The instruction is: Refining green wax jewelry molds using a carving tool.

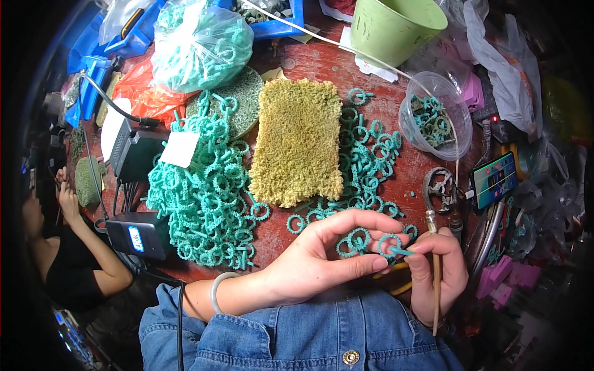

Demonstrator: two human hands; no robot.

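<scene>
My left hand [303, 263] is palm up with its fingers curled round a few teal notched rings [354, 242]. At its fingertips is another teal ring [389, 245], whose short stem is pinched between the thumb and finger of my right hand [447, 266]. A wooden-handled tool with a metal collar [437, 284] also rests in my right hand, roughly upright. Past my hands lies a rough, crumbly yellow block [297, 142]. Heaps of stemmed teal rings flank it, a large pile [201, 210] on the left and a looser pile [368, 157] on the right.
A clear tub [461, 133] holding teal and dark bits stands right, below a green bucket [396, 31]. A phone [494, 180] lies at the right. Black boxes [139, 235] with cables sit left. A bag of rings [201, 49] is behind. Another person's arm [93, 235] shows far left.
</scene>
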